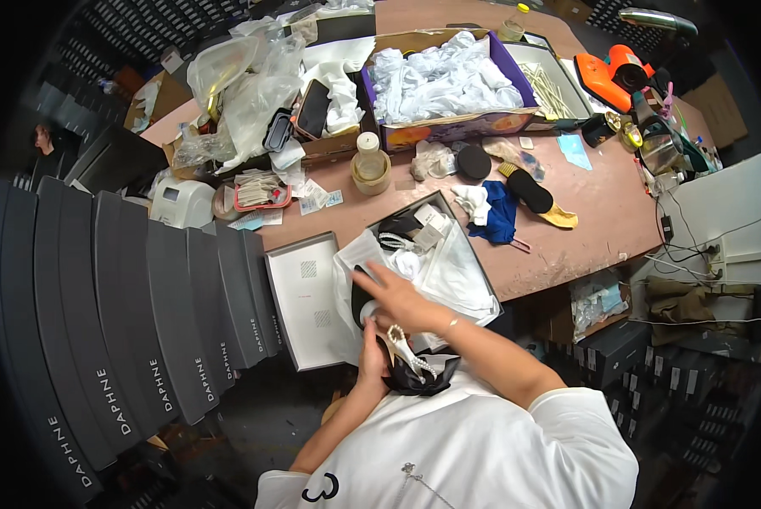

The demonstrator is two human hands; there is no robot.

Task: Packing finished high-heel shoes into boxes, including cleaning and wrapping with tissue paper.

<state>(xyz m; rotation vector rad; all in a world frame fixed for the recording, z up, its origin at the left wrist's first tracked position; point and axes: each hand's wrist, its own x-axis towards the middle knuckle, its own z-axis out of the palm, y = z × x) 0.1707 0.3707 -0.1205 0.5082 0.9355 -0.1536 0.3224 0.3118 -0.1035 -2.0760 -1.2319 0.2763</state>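
Head view: the shoe in work, black with a bow and a pearl-trimmed strap (pixel 416 383), sits low in front of my white shirt (pixel 482 441), just off the near side of an open box (pixel 472 248). Bow and strap end lies right of my left grip (pixel 373 358) and nearer my body; a black, flat sole-like part (pixel 360 297) shows beyond the fingers, over white wrapping paper (pixel 342 301).

Left grip: closed around the middle of the shoe, fingers pointing away from me. Fingertips partly hidden, so exact contact on the far side unclear.

Right grip (pixel 404 304): fingers spread, reaching left across the black part, slightly blurred. Thumb mostly hidden. Can't tell if the fingers touch or just hover; not wrapped around anything that I can see.

Around it: another black piece with pearls (pixel 400 223) lies in the box among white tissue. Lid (pixel 304 263) is inside-up just left of the box. Counter (pixel 601 229) beyond carries a brush (pixel 529 190) and blue cloth (pixel 496 212). Dark grey boxes (pixel 121 322) line up to my left.
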